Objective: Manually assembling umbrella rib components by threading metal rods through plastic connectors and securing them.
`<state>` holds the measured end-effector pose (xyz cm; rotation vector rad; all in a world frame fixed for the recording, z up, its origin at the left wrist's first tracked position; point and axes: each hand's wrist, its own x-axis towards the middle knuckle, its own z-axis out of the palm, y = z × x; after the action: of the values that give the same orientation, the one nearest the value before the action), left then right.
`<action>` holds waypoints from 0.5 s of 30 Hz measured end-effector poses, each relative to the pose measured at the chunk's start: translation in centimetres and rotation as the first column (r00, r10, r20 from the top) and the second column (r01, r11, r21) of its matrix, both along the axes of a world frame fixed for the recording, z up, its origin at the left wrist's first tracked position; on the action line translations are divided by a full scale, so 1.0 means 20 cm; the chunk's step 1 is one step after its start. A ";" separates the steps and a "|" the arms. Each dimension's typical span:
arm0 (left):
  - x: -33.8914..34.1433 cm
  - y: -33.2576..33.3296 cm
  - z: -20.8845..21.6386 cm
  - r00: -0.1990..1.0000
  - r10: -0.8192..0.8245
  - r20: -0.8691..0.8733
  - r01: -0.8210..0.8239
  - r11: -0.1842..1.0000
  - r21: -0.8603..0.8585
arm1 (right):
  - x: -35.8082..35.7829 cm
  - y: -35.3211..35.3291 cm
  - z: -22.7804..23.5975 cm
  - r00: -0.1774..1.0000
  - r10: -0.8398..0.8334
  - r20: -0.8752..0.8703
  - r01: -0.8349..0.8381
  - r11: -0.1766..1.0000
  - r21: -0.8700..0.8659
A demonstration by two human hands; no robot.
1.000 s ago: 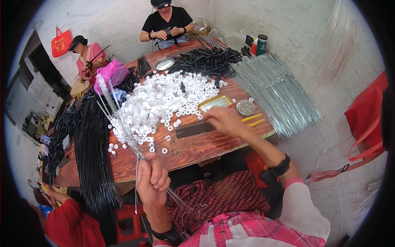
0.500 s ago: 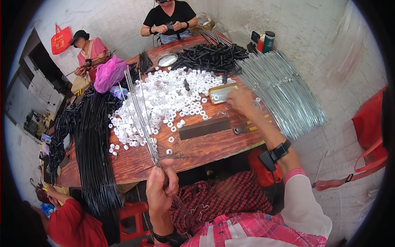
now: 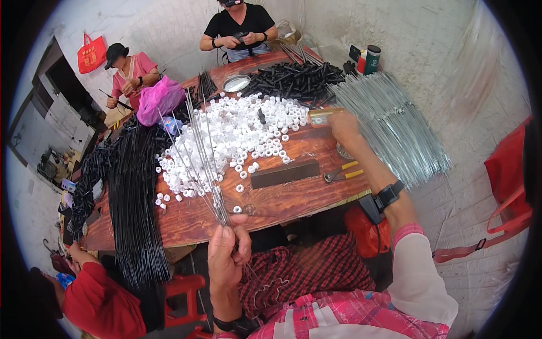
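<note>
My left hand (image 3: 228, 254) is closed around a fanned bundle of thin metal rods (image 3: 206, 169), upright over the near table edge. At the right, my right hand (image 3: 344, 129) grips the right end of a small shallow tray (image 3: 317, 115) with a golden rim. The fingertips are partly hidden behind the hand. Left of the tray spreads a heap of small white plastic rings (image 3: 248, 121). A dark rectangular bar (image 3: 285, 173) lies between my hands, with yellow-handled pliers (image 3: 345, 172) right of it. One loose white ring (image 3: 237, 209) lies close to my left hand.
Silvery rods (image 3: 395, 130) cover the right side. Black tubular parts (image 3: 293, 79) are piled at the back near a round dish (image 3: 236, 83). Long black rods (image 3: 135, 203) hang over the left edge by a pink bag (image 3: 159, 100). Other people sit at the far and left sides.
The shallow tray has shifted right and away from me with my right hand, and looks more tilted. My left hand still holds the rods. The whole view has shifted slightly.
</note>
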<state>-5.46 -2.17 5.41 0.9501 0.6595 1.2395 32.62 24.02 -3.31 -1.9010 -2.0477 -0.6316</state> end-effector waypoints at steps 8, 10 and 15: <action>0.02 -0.02 -0.01 0.997 0.006 0.080 -0.003 0.999 -0.042 | 0.06 0.03 0.00 0.991 0.091 0.095 -0.083 0.993 -0.084; 0.00 -0.02 -0.02 0.997 0.022 0.077 -0.018 0.999 -0.047 | 0.04 -0.06 0.11 0.966 0.245 0.080 -0.245 0.970 -0.011; 0.03 -0.01 -0.04 0.997 -0.008 0.078 0.011 0.999 -0.038 | -0.10 -0.21 0.22 0.930 0.365 0.041 -0.356 0.923 -0.143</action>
<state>-4.86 -2.37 4.71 0.8687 0.6145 1.2447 30.54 19.87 1.04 -1.5173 -2.4538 -0.4804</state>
